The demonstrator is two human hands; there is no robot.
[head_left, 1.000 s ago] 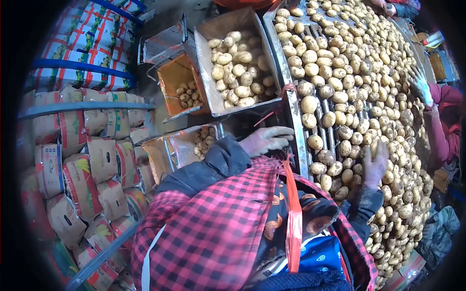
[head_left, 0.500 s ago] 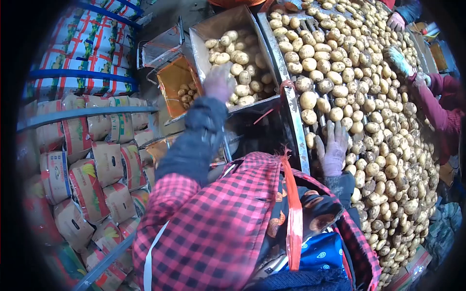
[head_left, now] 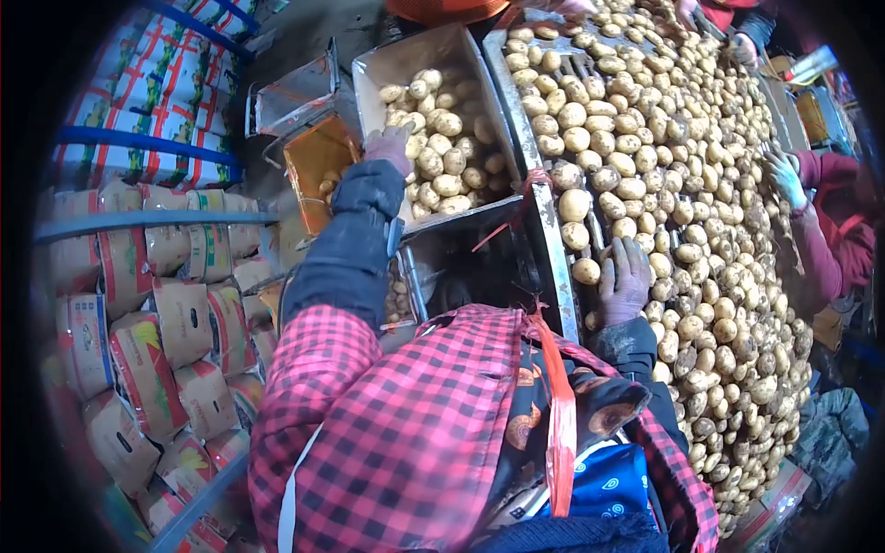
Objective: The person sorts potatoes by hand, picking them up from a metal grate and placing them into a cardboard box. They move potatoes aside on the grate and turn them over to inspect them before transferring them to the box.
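My left hand (head_left: 389, 147), in a dirty purplish glove, is at the left wall of an open box (head_left: 433, 46) of potatoes (head_left: 449, 124). Its fingers look stretched out toward the potatoes, and no potato shows in them. My right hand (head_left: 627, 281), gloved too, rests palm down at the near left side of a wide sorting table heaped with potatoes (head_left: 682, 184). Its fingers are extended and slightly apart, touching or just over the potatoes; the palm is hidden.
A metal rail (head_left: 544, 212) edges the potato table. Left of the box stands an orange-lined bin (head_left: 318, 157). Stacked cartons (head_left: 152, 369) fill the left side behind blue bars (head_left: 157, 219). Across the table, a co-worker's gloved hand (head_left: 786, 177) reaches in; other hands work at the far end.
My left hand has moved left from over the potatoes to the box's left wall. My right hand's fingers have drawn closer together. The co-worker's gloved hand across the table has moved.
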